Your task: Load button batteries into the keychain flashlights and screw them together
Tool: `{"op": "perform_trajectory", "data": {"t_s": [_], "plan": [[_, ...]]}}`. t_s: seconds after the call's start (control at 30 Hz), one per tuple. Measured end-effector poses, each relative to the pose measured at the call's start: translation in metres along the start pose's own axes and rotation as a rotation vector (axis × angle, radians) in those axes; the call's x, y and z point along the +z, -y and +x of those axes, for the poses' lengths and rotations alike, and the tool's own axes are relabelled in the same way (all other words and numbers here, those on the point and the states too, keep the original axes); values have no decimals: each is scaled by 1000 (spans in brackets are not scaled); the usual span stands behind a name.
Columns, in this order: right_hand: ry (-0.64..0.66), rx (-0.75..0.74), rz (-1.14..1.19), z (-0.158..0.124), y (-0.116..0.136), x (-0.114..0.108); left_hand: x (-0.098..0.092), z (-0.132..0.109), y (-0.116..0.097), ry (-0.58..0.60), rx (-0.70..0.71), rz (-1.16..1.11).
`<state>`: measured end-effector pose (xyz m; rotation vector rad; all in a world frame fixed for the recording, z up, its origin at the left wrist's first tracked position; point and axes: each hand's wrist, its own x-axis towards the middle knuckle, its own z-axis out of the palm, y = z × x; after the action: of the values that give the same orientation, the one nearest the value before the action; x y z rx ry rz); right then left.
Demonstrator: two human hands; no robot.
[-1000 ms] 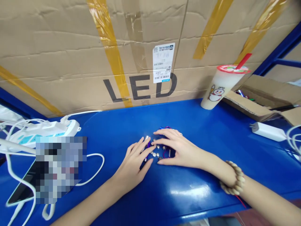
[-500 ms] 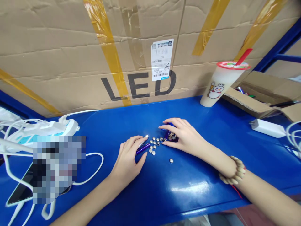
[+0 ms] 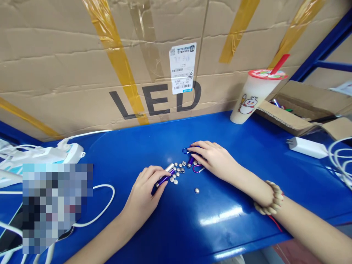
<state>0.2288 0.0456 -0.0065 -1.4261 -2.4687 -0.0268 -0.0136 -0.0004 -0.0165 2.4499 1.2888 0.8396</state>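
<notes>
- The left hand (image 3: 147, 183) is closed narrow, thumb and fingers around a purple tube (image 3: 164, 178) that slants toward the far right
- A silver tube (image 3: 169, 167) lies just beyond the purple one, its near end hidden by the fingers of the left hand
- The right hand (image 3: 216, 156) is palm down with curved fingers over a second purple tube (image 3: 190, 162); whether it grips this tube cannot be told
- A blue clip (image 3: 184, 150) shows at the far side of those fingertips, and a purple clip (image 3: 195, 170) at their near side
- Between the hands, small round silver pieces (image 3: 176, 181) lie in a loose cluster on the blue desk (image 3: 154, 238); one single piece (image 3: 197, 190) sits apart, nearer and to the right
- A beaded bracelet (image 3: 271, 198) circles the right wrist
- On the far right stands a cup (image 3: 251, 99) with a red straw (image 3: 280, 64), beside an open cardboard box (image 3: 286, 123); a white adapter (image 3: 308, 147) lies nearer
- On the left are a white power strip (image 3: 74, 152), cables and a pixelated patch
- Along the far side stands a large carton (image 3: 68, 55) marked LED
</notes>
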Motion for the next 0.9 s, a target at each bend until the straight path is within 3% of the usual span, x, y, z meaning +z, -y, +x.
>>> {"op": "perform_trajectory", "data": {"t_s": [0.33,0.47,0.63,0.9], "plan": [[-88,24,-44,1,-4,1,-2,2,-2,45,-9,-36],[-108,-89,98,-2,13,-3,-3,2,-5,47,11,-55],[-30,-343,295,-8,34,-5,-1,2,-6,19,-26,-16],[-1,-385,316,-10,33,2,-1,2,0,25,-47,45]]}}
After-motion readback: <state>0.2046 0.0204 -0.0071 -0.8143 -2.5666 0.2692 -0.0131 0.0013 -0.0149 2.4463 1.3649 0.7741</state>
